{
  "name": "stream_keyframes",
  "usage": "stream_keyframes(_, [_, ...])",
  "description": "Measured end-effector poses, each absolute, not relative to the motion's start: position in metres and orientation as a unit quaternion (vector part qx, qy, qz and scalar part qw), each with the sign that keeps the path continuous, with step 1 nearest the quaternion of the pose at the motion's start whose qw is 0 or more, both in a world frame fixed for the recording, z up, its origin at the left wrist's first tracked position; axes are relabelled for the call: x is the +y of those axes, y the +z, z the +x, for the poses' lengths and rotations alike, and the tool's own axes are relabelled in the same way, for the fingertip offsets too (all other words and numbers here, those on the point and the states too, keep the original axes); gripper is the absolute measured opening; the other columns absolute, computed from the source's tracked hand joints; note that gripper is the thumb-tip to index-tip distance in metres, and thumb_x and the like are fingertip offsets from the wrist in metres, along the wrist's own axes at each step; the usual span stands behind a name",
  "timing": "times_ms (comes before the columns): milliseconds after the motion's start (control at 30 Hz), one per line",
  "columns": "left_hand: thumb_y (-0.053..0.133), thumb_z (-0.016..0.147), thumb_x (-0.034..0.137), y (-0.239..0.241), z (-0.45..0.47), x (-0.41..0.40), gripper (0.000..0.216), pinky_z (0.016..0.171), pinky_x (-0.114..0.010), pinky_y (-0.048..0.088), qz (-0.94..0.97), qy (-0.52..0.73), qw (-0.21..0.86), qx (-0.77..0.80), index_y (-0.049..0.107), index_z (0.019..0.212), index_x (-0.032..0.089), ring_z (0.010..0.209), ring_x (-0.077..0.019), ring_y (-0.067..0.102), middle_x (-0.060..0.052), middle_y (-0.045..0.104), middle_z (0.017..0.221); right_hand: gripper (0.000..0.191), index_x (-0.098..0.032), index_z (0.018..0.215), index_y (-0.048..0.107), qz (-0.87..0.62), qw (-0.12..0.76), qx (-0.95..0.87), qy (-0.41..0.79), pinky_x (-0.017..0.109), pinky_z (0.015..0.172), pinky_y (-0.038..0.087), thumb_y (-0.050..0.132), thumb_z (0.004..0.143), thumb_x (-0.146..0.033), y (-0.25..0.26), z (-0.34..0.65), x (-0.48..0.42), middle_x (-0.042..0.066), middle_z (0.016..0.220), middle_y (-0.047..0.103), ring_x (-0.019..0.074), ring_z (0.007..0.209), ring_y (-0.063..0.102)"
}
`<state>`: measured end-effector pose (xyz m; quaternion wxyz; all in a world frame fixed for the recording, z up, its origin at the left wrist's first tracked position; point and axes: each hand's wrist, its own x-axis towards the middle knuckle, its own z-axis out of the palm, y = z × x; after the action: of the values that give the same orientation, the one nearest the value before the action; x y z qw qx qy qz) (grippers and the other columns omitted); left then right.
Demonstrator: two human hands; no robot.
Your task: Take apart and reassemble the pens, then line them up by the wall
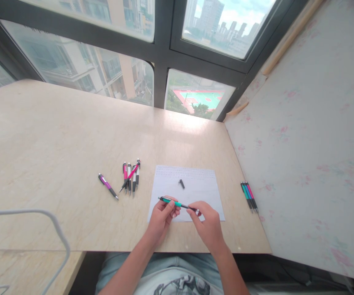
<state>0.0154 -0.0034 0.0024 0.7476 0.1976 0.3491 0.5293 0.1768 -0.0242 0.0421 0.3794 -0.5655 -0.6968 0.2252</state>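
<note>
Working at pale counter across middle of frame, beside flowered wall at right and below windows at top. Facing white sheet at lower centre, with left hand and right hand over its near edge. Left of sheet, clustered pink and white pens; near wall, lined-up pens; left of cluster, purple pen. Pinching teal pen over sheet, barrel in left grip, thin dark end in right grip. Farther up sheet, small black piece.
</note>
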Motion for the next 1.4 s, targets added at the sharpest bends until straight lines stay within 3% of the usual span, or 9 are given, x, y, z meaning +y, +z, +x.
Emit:
stream_keyframes(267, [0.074, 0.077, 0.029, 0.0032, 0.0152, -0.0031, 0.020, 0.055, -0.023, 0.039, 0.189, 0.528, 0.752, 0.346, 0.067, 0.086, 0.012, 0.060, -0.0115, 0.056, -0.005, 0.067, 0.069, 0.017, -0.023, 0.091, 0.066, -0.526, 0.404, -0.725, 0.188, 0.033, 0.071, 0.051, 0.051, 0.092, -0.017, 0.0437, 0.1764, -0.0232, 0.006, 0.085, 0.068, 0.0193, 0.080, 0.061])
stream_keyframes(567, [0.075, 0.076, 0.030, 0.0067, 0.0153, -0.0037, 0.021, 0.055, -0.021, 0.039, 0.183, 0.525, 0.755, 0.348, 0.067, 0.086, 0.013, 0.060, -0.0106, 0.055, -0.004, 0.066, 0.067, 0.012, -0.021, 0.087, 0.064, -0.540, 0.401, -0.715, 0.193, 0.028, 0.061, 0.048, 0.054, 0.092, -0.023, 0.0439, 0.1759, -0.0226, 0.006, 0.078, 0.066, 0.0177, 0.072, 0.058])
stream_keyframes(900, [0.070, 0.080, 0.028, 0.0020, 0.0156, -0.0053, 0.016, 0.063, -0.024, 0.041, 0.219, 0.513, 0.760, 0.333, 0.066, 0.088, 0.014, 0.066, -0.0125, 0.057, -0.004, 0.065, 0.070, 0.038, -0.020, 0.064, 0.051, -0.594, 0.310, -0.709, 0.221, 0.026, 0.059, 0.035, 0.040, 0.099, -0.030, 0.0424, 0.1802, -0.0220, 0.000, 0.060, 0.052, 0.0138, 0.060, 0.048])
stream_keyframes(1133, [0.070, 0.081, 0.027, 0.0027, 0.0161, -0.0048, 0.015, 0.062, -0.023, 0.039, 0.212, 0.519, 0.757, 0.337, 0.066, 0.088, 0.014, 0.064, -0.0117, 0.056, -0.004, 0.066, 0.071, 0.019, -0.019, 0.080, 0.057, -0.576, 0.343, -0.698, 0.253, 0.024, 0.061, 0.038, 0.049, 0.094, -0.029, 0.0464, 0.1808, -0.0226, 0.002, 0.074, 0.059, 0.0148, 0.068, 0.052])
stream_keyframes(1400, [0.071, 0.080, 0.027, 0.0012, 0.0149, -0.0054, 0.016, 0.063, -0.024, 0.040, 0.220, 0.508, 0.761, 0.338, 0.066, 0.088, 0.014, 0.066, -0.0124, 0.056, -0.004, 0.065, 0.070, 0.039, -0.019, 0.064, 0.051, -0.602, 0.302, -0.696, 0.250, 0.025, 0.058, 0.032, 0.038, 0.098, -0.034, 0.0429, 0.1805, -0.0217, -0.001, 0.059, 0.048, 0.0128, 0.058, 0.046])
